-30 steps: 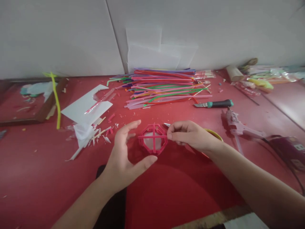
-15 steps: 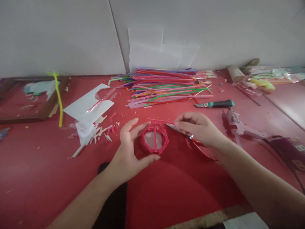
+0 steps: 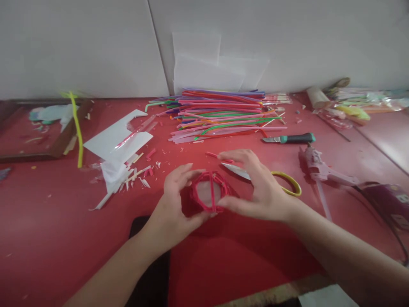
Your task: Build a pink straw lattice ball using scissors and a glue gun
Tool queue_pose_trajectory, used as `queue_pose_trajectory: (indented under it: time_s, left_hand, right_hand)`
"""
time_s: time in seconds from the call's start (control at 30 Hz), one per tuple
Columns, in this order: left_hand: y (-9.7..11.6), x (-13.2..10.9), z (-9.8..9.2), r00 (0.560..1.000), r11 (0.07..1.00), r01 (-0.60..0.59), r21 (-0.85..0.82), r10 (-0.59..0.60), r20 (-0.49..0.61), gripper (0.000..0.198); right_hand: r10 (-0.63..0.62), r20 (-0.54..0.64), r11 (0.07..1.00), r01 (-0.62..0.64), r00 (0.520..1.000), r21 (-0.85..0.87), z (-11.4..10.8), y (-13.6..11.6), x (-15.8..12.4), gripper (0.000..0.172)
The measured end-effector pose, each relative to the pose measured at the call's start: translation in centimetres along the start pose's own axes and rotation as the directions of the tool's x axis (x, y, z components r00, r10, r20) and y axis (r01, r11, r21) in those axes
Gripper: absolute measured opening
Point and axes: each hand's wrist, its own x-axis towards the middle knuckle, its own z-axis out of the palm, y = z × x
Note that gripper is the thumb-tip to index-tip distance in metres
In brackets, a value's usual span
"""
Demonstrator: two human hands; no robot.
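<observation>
Left hand (image 3: pixel 177 194) grasps the pink octagonal frame (image 3: pixel 206 207) at near centre; right hand (image 3: pixel 262 189) is spread, its thumb at the frame's edge. One bar (image 3: pixel 212 189) already crosses the top; a similar stick (image 3: pixel 211 154) lies unattached, farther away.

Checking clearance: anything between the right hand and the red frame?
Between the right hand and the red frame, the scissors show near the fingertips, apparently flat on the table. By the thumb, nothing visible.
</observation>
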Motion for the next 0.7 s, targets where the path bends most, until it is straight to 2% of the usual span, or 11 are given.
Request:
queue_pose_trajectory:
  time_s: [0.07, 0.13, 0.27, 0.7]
  left_hand:
    - [-0.1, -0.1, 0.0, 1.0, 1.0, 0.0, 0.0, 0.0, -0.004, 0.085]
    - [0.0, -0.1, 0.0, 1.0, 1.0, 0.002, -0.026, -0.002, 0.004, 0.086]
    - [0.3, -0.2, -0.1, 1.0, 0.999, 0.001, -0.048, 0.0, 0.023, 0.089]
    - [0.2, -0.1, 0.0, 0.999, 0.999, -0.043, -0.019, 0.043, 0.011, 0.09]
  right_hand:
    - [-0.037, 0.042, 0.999, 0.036, 0.998, 0.028, 0.5, -0.8, -0.2, 0.083]
    - [-0.063, 0.065, 0.998, 0.062, 0.996, 0.022, 1.0, -1.0, -0.3, 0.088]
    - [-0.075, 0.083, 0.997, 0.074, 0.994, 0.021, 1.5, -0.7, -0.4, 0.084]
    - [-0.071, 0.105, 0.997, 0.067, 0.992, 0.042, 1.2, -0.8, -0.5, 0.082]
